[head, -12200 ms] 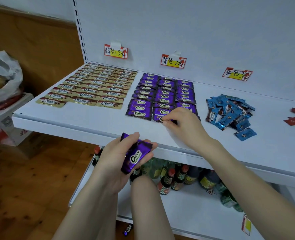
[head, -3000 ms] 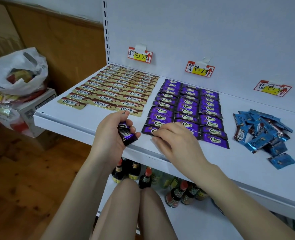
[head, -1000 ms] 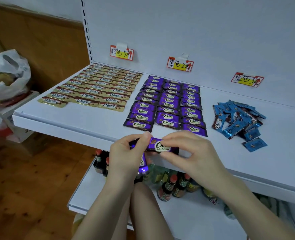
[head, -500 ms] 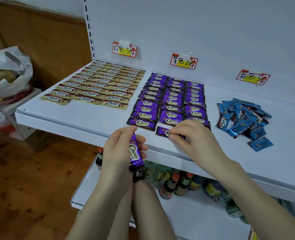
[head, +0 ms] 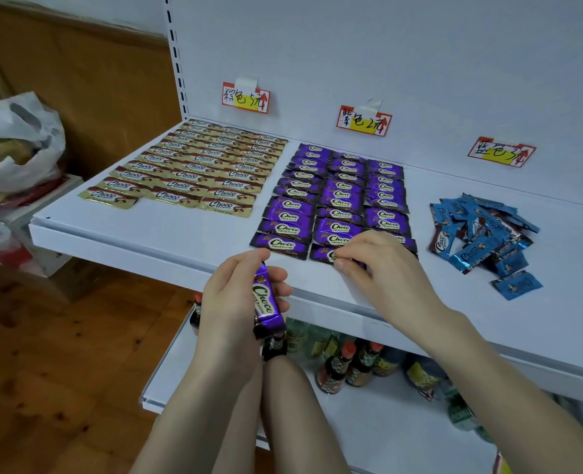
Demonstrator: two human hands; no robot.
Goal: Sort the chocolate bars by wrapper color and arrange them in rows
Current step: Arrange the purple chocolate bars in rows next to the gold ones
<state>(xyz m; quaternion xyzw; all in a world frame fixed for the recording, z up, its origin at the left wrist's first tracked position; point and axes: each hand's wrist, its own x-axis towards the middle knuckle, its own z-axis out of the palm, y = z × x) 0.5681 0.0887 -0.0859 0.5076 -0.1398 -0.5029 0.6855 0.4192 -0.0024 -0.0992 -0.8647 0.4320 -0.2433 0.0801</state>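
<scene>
left hand [head: 235, 295] grips purple foil-wrapped chocolate bar [head: 266, 302] upright, just off white metal shelf [head: 167, 230] front edge | right hand [head: 382, 265] pinches second purple bar [head: 324, 253], flat on shelf at front of middle column | purple rows [head: 341, 196] centre, gold-wrapped bar rows [head: 194, 165] left, loose blue-wrapped bar pile [head: 481, 234] right

Glossy foil purple wrappers [head: 344, 193], smooth matt white shelf [head: 180, 230]; grainy wood floor [head: 60, 371], crinkled plastic bag [head: 19, 142]
</scene>
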